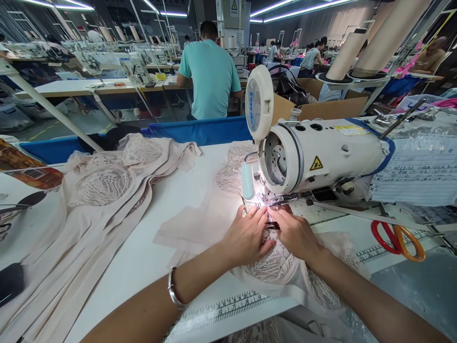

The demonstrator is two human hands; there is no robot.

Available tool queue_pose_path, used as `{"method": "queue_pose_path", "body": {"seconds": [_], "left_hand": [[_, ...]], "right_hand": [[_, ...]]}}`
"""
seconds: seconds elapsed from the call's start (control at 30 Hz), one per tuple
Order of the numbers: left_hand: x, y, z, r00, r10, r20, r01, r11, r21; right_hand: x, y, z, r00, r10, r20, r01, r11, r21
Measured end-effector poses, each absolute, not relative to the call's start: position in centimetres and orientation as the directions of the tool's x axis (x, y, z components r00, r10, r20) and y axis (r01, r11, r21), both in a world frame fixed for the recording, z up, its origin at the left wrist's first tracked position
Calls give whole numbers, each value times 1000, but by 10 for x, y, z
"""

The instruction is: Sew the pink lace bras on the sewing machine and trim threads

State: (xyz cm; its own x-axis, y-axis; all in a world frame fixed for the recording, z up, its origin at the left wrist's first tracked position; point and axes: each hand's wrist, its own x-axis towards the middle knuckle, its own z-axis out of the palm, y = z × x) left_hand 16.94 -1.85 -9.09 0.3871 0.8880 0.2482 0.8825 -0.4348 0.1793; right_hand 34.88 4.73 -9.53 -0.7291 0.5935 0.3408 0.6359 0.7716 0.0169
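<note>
A white sewing machine stands right of centre, its lamp lighting the needle area. Beige lace fabric lies under the needle and spreads toward the table's front edge. My left hand presses on this fabric just left of the needle, fingers close together, with a ring and a silver bracelet. Right of the needle, my right hand pinches the same fabric, its fingertips near those of my left hand. The fabric under the fingertips is partly hidden.
More beige lace garments are piled at the left. Scissors with red and orange handles lie at the right, below written papers. Thread cones stand behind the machine. A person in a teal shirt sits ahead, facing away.
</note>
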Motion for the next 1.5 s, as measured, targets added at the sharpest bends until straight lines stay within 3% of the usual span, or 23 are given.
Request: {"method": "queue_pose_path", "body": {"seconds": [0.53, 0.63, 0.73, 0.8, 1.0, 1.5], "left_hand": [[168, -17, -93, 377, 888, 262, 906, -413, 98], [170, -18, -93, 423, 859, 290, 896, -444, 8], [175, -24, -92, 589, 761, 272, 806, -579, -125], [179, -29, -91, 640, 733, 228, 767, -625, -145], [178, -30, -87, 568, 811, 139, 816, -577, 34], [147, -6, -74, 567, 787, 242, 755, -614, 231]], "right_hand": [[343, 47, -88, -683, 686, 250, 702, 712, -35], [342, 49, -83, -645, 744, 174, 744, 663, -78], [346, 54, -80, -584, 807, 88, 794, 590, -145], [352, 56, -79, -586, 804, 101, 777, 593, -213], [363, 56, -85, -711, 657, 252, 583, 750, -312], [338, 69, -82, -710, 652, 266, 637, 756, -153]]}}
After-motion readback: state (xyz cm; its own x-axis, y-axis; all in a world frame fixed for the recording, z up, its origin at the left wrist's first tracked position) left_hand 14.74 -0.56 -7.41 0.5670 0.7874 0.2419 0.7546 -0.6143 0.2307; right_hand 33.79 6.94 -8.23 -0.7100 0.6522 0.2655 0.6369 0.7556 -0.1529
